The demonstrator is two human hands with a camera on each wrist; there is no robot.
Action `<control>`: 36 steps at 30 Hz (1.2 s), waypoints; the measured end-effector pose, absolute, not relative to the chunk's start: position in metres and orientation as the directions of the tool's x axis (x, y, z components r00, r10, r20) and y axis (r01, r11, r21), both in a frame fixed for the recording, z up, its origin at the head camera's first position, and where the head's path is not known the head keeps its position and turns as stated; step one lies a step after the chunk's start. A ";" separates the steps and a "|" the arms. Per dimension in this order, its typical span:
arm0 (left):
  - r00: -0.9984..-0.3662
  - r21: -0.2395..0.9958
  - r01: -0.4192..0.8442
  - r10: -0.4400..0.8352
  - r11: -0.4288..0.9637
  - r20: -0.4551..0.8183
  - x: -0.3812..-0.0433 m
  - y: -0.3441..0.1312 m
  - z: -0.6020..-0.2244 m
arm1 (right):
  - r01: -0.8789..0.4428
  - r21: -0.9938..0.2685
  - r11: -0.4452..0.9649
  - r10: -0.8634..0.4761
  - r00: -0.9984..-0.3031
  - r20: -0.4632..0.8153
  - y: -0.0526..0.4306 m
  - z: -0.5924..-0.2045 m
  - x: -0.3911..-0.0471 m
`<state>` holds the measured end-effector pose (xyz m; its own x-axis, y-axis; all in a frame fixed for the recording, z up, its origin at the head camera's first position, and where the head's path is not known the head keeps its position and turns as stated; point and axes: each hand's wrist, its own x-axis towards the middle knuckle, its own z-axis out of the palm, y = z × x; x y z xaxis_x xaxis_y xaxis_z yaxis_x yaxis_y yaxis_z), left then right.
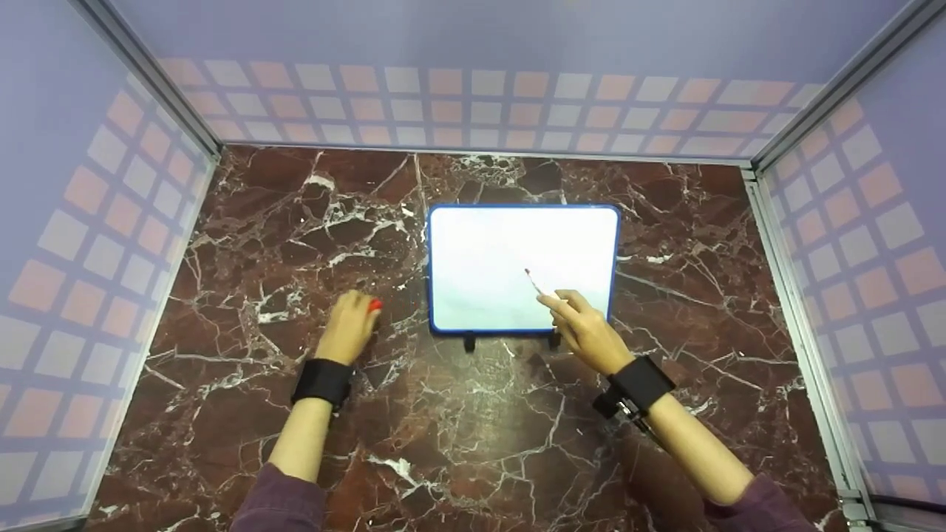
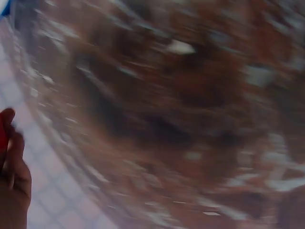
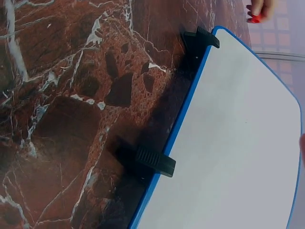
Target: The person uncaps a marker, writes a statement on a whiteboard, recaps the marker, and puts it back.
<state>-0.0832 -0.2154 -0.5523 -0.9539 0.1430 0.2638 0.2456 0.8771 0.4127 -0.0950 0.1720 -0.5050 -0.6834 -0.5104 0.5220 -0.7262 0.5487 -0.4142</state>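
The right hand grips a slim pen, fingers closed around its rear; the left hand pinches a small red object between thumb and finger. The whiteboard lies on the counter between the two hands, its long axis running left to right and two black clips fitted at its near edge. Governing relation: the pen's long axis points forward and left from the right hand, placing its dark tip above the board's surface, right of centre; contact between tip and board cannot be confirmed. The right hand is nearer, overlapping the board's near edge by the right corner. The left hand is apart from the board, beyond its left edge. Clearances: a strip of counter separates the board's far edge from the back wall; wider counter areas extend to both sides and toward the person. The clips protrude past the near edge and should be treated as the likeliest snag point for the right hand.
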 end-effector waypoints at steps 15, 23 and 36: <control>-0.923 0.330 -0.141 -0.245 0.933 0.298 -0.062 -0.282 -0.583 | -0.751 -0.394 0.529 -0.512 -0.654 0.557 0.173 -0.507 -0.096; -0.900 0.350 -0.244 -0.346 0.904 0.267 -0.054 -0.285 -0.590 | -0.755 -0.405 0.515 -0.502 -0.649 0.571 0.172 -0.508 -0.097; -0.888 0.388 -0.195 -0.330 0.901 0.320 -0.071 -0.270 -0.577 | -0.725 -0.384 0.571 -0.437 -0.665 0.606 0.173 -0.502 -0.099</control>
<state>-0.0714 -0.2700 -0.5767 -0.8881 -0.3303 0.3196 -0.1954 0.9008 0.3879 -0.0993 0.1731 -0.5016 -0.6648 -0.4367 0.6061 -0.7255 0.5710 -0.3843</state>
